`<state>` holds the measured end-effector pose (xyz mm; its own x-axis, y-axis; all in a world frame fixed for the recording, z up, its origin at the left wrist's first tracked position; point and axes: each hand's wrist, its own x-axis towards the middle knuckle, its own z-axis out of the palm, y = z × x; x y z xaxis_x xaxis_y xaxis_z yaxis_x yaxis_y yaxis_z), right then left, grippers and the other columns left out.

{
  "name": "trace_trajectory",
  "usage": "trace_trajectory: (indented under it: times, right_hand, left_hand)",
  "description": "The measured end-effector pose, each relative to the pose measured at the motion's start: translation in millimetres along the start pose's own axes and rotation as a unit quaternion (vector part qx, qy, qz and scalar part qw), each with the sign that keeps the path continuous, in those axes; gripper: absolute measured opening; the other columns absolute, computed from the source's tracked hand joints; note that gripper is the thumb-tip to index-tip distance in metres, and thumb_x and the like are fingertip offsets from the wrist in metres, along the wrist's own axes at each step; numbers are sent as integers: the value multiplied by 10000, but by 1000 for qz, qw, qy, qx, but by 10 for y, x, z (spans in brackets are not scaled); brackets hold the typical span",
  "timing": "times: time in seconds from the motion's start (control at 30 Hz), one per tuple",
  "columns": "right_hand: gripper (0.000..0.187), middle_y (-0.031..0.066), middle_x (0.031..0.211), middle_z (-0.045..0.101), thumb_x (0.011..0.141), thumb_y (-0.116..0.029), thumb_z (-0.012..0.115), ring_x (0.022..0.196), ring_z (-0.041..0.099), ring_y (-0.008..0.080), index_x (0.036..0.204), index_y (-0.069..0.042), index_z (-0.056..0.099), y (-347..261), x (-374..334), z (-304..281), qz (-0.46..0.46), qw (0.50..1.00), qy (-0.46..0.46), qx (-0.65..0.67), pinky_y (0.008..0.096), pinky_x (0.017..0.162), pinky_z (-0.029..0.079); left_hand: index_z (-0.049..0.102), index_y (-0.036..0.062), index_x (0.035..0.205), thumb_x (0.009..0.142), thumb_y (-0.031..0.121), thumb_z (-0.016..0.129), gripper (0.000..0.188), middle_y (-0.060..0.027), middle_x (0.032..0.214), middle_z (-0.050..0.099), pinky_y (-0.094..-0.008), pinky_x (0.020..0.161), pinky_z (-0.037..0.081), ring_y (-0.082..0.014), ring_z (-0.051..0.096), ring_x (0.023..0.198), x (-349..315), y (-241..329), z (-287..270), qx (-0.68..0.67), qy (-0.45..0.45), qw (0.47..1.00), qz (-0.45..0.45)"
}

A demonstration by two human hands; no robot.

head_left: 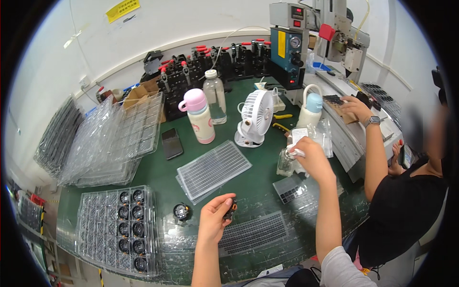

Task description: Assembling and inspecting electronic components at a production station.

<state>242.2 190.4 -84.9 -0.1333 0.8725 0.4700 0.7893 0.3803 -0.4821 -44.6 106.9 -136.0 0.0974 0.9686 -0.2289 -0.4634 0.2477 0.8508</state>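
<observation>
While pinching small black part (230,213) at right side of left hand (213,217), with long axis seemingly upright, is gripping white wipe (297,152) in right hand (311,157), farther forward beside glass jar (285,165)

left grip (213,219): pinching, nearer the body | right grip (311,157): pinching, extended farther forward

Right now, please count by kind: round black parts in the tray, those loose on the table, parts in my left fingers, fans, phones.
Round black parts in the tray: 9
Loose round black part on the table: 1
Black part in the left fingers: 1
Fan: 1
Phone: 1
Total: 13
</observation>
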Motion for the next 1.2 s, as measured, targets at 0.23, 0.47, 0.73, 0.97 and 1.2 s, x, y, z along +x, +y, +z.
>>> trace_trajectory:
  times: [0.23, 0.47, 0.73, 0.97, 1.2]
  right_hand:
    - [240, 105, 879, 613, 655, 57, 680, 830, 608, 263, 878, -23, 642, -671, -46, -269, -45, 994, 41, 86, 318, 738, 473]
    - [353, 64, 883, 621, 645, 58, 702, 783, 621, 190, 970, -78, 687, -1173, -187, 98, -200, 955, -60, 213, 280, 661, 499]
    - [339, 49, 896, 613, 640, 50, 712, 774, 623, 202, 954, -75, 686, -1246, -302, 349, -234, 939, -116, 225, 301, 651, 514]
    - [353, 46, 923, 610, 632, 23, 709, 818, 612, 212, 965, -83, 665, -1302, -353, 529, -300, 937, -54, 170, 314, 661, 520]
    - [340, 55, 858, 623, 590, 96, 693, 738, 624, 181, 888, -67, 714, -1304, -260, 308, -243, 931, -24, 272, 272, 630, 507]
  left_hand:
    - [577, 25, 1077, 938, 116, 506, 180, -41, 753, 548, -170, 384, 245, -45, 374, 462, -16, 8, 20, -46, -29, 999, -2]
    - [563, 36, 1070, 942, 116, 501, 163, -37, 747, 534, -159, 391, 259, -41, 379, 472, -59, 12, 17, -69, -51, 996, -1]
    - [562, -9, 1050, 912, 48, 497, 162, -32, 783, 575, -129, 384, 292, -22, 408, 482, -56, -2, -15, -91, -27, 996, -1]
    - [589, 8, 1079, 926, 82, 510, 187, -22, 823, 597, -144, 415, 314, -22, 460, 555, -39, 23, -80, -111, -21, 994, 6]
    - [565, 16, 1107, 935, 107, 494, 207, -55, 772, 571, -135, 376, 282, -36, 389, 445, -79, 75, -125, -152, -78, 985, 20]
